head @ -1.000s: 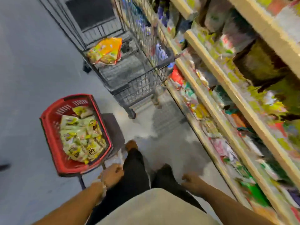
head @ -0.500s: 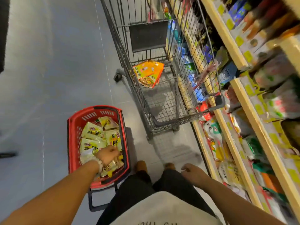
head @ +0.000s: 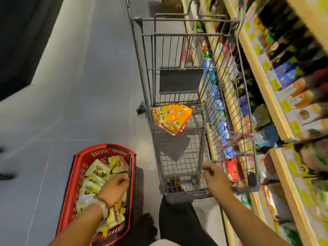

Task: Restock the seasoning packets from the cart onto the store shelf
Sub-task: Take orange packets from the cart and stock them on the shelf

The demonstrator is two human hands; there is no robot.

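1. Step, as I read it: the pick. Nothing is in hand yet and nothing is headed to the shelf.
2. Left hand [head: 113, 189] hovers over the red basket [head: 71, 189], near left. Fingers curled, and no packet seems gripped, though its underside is hidden.
3. Right hand [head: 217, 181] is at the near end of the wire cart [head: 179, 157]. Fingers loose, holding nothing.
4. Stock: yellow-white seasoning packets [head: 96, 174] fill the basket. Orange packets [head: 170, 118] lie in the cart, farther in.
5. Shelf [head: 255, 68] runs along the right, touching or just beside the cart; blurred.
6. Next: grip a packet, find its matching slot on the right.
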